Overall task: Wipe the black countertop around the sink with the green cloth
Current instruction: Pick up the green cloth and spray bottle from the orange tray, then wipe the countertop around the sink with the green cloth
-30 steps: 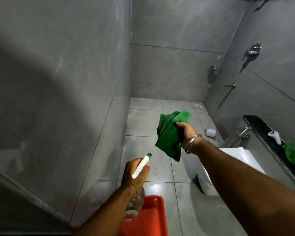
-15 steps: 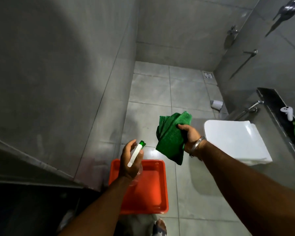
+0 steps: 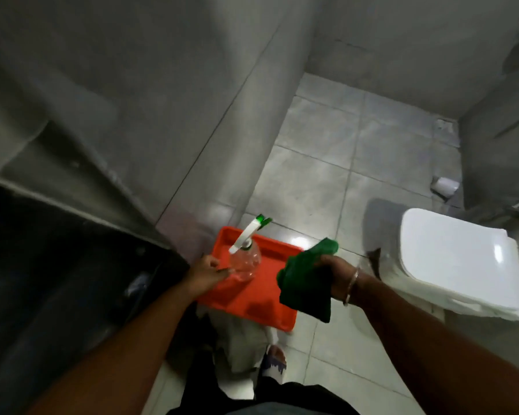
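The right hand [image 3: 337, 275] is closed around the green cloth [image 3: 307, 283], which bunches above the fingers and hangs down below them in a dark fold. A metal bangle [image 3: 351, 287] sits on that wrist. The left hand [image 3: 207, 272] is beside the clear spray bottle [image 3: 246, 260], fingertips at its lower side — whether they grip it or only touch it cannot be told through the blur. The bottle stands on the orange tray [image 3: 252, 292], its white trigger head with a green tip angled up and away from the left hand. The tray lies on the tiled floor [image 3: 327, 181] under both hands, the cloth hanging over its right edge. A closed white toilet [image 3: 456, 265] stands to the right of the right hand. The black counter [image 3: 51, 265] runs along the left, beside the left forearm — well apart from the cloth.
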`<state>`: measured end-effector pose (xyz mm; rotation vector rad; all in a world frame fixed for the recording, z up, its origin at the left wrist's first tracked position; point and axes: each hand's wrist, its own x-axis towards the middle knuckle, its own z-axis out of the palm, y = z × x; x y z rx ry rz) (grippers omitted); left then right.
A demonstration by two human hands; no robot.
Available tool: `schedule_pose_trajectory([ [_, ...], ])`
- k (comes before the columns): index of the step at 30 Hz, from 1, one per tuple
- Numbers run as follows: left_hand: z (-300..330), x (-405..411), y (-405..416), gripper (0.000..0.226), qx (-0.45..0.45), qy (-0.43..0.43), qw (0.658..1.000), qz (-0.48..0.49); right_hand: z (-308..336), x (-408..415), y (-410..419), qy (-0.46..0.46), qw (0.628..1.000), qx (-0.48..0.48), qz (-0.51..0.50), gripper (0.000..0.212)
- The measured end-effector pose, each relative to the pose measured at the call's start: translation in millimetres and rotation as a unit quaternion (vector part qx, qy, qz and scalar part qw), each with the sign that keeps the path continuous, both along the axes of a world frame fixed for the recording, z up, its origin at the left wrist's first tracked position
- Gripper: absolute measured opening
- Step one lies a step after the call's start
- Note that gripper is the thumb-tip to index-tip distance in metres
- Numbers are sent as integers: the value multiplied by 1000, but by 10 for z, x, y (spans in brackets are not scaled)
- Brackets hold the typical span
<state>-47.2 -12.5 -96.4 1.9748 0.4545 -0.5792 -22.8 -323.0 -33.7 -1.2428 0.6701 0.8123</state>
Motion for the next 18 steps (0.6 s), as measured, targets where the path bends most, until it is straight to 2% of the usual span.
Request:
schedule_pose_trajectory([
  [2,25,-253,202,49,-22,54,998,-7,-72,-218,215,31,995,-3,97,33],
  [6,337,-574,540,38,-47,-11,999,6,-206,-635,860,76,966,19,246,34],
  [8,553,-639,810,52,-62,-27,996,-52,-111,-791,1341,56,941,13,333,40],
  [10,779,-671,1159,75,-46,-20,988,-148,47,-824,1877,11,907,6,421,44],
  [13,1090,-668,1711,96,-20,-9,972,-235,374,-707,2651,-58,854,-10,517,41],
  [15,1255,-653,2053,84,11,-14,967,-254,551,-592,3076,-95,813,-37,573,37],
  [18,1383,-653,2537,37,73,-66,954,-282,772,-388,3522,-149,754,-87,634,31],
])
